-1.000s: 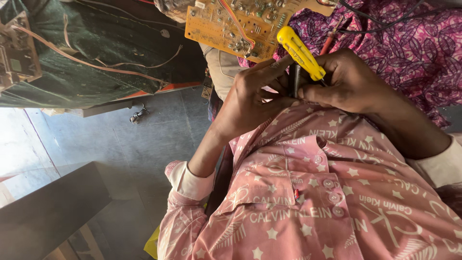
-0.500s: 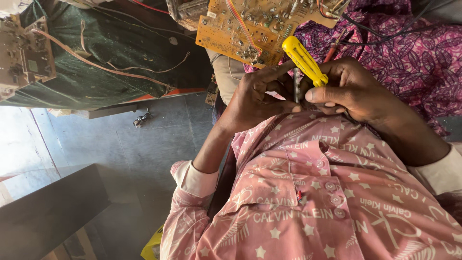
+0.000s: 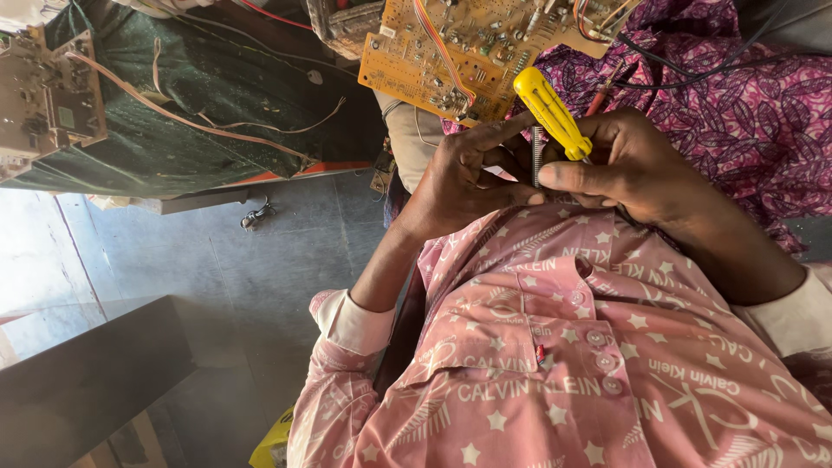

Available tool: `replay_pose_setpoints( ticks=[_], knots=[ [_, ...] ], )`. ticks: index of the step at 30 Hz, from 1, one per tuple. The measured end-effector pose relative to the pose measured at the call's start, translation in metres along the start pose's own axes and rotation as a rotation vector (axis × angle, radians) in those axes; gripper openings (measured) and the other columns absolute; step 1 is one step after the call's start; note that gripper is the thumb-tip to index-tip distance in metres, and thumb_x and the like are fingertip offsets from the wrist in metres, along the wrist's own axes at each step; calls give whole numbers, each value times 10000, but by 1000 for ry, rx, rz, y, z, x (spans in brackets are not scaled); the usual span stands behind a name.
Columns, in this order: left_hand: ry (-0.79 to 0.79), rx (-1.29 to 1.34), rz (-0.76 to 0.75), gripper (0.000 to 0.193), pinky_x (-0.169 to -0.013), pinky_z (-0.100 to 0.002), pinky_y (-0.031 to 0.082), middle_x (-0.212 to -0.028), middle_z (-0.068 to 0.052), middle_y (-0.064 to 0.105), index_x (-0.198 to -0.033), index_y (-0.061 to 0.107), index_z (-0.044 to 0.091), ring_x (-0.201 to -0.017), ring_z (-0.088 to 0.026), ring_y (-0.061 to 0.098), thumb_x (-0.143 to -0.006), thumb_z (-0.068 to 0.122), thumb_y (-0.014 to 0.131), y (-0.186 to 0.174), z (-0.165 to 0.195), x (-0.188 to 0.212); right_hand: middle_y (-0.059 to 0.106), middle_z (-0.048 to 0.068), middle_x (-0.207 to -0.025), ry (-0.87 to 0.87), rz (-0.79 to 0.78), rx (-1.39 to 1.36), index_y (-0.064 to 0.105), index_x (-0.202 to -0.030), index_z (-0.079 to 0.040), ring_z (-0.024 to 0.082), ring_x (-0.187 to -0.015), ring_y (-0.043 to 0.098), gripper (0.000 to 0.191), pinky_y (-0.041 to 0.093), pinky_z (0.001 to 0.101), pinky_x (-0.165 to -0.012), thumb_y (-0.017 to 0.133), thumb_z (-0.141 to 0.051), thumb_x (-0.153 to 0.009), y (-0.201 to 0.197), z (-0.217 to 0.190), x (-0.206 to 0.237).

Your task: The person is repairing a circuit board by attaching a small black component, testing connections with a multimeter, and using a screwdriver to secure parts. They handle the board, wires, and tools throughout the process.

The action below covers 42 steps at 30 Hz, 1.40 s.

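My right hand [image 3: 637, 165] grips the yellow handle of a screwdriver [image 3: 551, 113], which points down between both hands. My left hand [image 3: 464, 178] is closed around a small ribbed metal piece [image 3: 536, 158] right beside the screwdriver, index finger stretched toward the handle. What exactly the left fingers pinch is partly hidden. Both hands are held close to my chest, above my pink patterned shirt [image 3: 572, 364]. An orange circuit board [image 3: 451, 56] with wires and components lies just beyond the hands.
A purple patterned cloth [image 3: 745, 95] lies at the upper right. A dark green casing [image 3: 199, 113] with loose wires and another circuit board [image 3: 52, 95] sit at the upper left. Grey floor [image 3: 260, 269] and a dark slab [image 3: 87, 381] are at the left.
The hands and screwdriver have shifted slightly right and down in view, and more of the orange circuit board shows. The grip on the screwdriver is unchanged.
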<state>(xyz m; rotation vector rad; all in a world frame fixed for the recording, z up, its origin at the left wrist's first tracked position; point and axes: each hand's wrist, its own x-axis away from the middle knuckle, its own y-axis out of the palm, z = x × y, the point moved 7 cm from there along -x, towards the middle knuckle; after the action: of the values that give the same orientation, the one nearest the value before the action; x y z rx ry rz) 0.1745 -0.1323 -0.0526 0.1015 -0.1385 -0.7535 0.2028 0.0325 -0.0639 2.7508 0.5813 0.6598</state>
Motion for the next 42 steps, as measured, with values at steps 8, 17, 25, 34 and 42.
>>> replay_pose_setpoints(
  ticks=[8, 17, 25, 34, 42],
  knots=[
    [24, 7, -23, 798, -953, -325, 677, -1221, -80, 729, -1584, 419, 31, -1107, -145, 718, -907, -67, 831, 4, 11, 0, 550, -21, -662, -44, 100, 66, 698, -993, -4, 37, -504, 420, 140, 309, 233, -444, 727, -124, -927, -7, -2, 2],
    [15, -6, -4, 796, -937, -320, 688, -1294, -81, 685, -1590, 433, 38, -1100, -135, 711, -912, -86, 830, 5, 22, 0, 569, -16, -652, -57, 159, 113, 684, -1062, 27, 41, -496, 450, 194, 340, 233, -424, 711, -120, -938, -10, -2, 2],
    [51, 189, -3, 778, -1010, -319, 629, -1379, -78, 648, -1566, 422, -20, -1121, -149, 696, -899, -67, 821, 5, 31, 1, 611, 78, -748, -186, 174, 119, 658, -956, 43, 60, -475, 433, 141, 343, 248, -382, 653, -98, -955, -17, -27, 22],
    [118, 339, -7, 819, -1043, -323, 609, -1199, -103, 687, -1616, 388, -12, -1088, -164, 712, -928, -13, 831, -7, 25, 13, 648, 120, -837, -414, 207, 6, 636, -946, 12, 29, -495, 451, 127, 339, 186, -395, 558, -65, -1011, -43, -71, 58],
    [123, 349, -9, 762, -1057, -325, 558, -1429, -78, 597, -1559, 424, -33, -1216, -151, 624, -903, -33, 813, -2, 36, 11, 553, 13, -860, -403, 706, 549, 590, -1267, -41, 33, -579, 438, 234, 316, 214, -458, 578, -114, -1045, -139, -109, 94]
  ],
)
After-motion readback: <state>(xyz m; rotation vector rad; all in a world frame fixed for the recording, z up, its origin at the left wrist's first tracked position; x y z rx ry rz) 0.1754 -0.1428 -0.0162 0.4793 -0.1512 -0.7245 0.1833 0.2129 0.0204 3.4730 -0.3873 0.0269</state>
